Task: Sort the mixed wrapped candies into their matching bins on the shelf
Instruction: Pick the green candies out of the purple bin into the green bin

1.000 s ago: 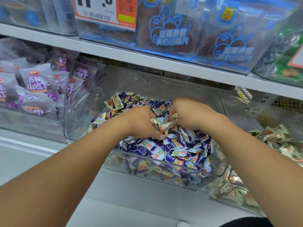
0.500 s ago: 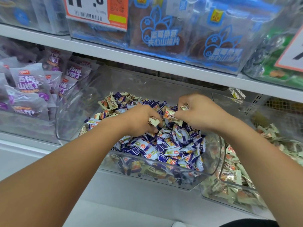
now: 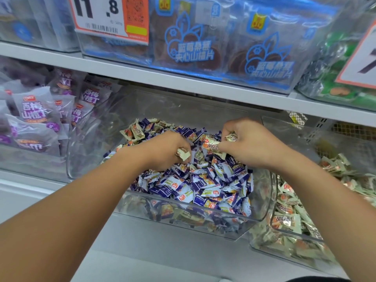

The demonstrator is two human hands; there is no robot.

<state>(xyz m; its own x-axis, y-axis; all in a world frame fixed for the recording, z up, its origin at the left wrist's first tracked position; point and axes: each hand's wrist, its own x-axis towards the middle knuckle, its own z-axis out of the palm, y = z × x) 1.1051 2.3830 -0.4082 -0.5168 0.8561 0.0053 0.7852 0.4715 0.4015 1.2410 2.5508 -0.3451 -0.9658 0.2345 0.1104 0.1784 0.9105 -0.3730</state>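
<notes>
At frame centre, the left hand [image 3: 168,151] pinches 1 cream wrapped candy [image 3: 183,154] above the clear plastic bin of purple-wrapped candies [image 3: 183,214]. Right of it, the right hand [image 3: 250,145] clutches several cream wrapped candies [image 3: 211,144].

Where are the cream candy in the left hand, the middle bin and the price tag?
cream candy [image 3: 183,154], head view, its wrapper
middle bin [image 3: 234,218], head view, clear front wall
price tag [image 3: 97,13], head view, white part

Bright, even shop light, soft glare on the clear bin [image 3: 203,110] beyond the hands, blurred, bowed edges.
</notes>
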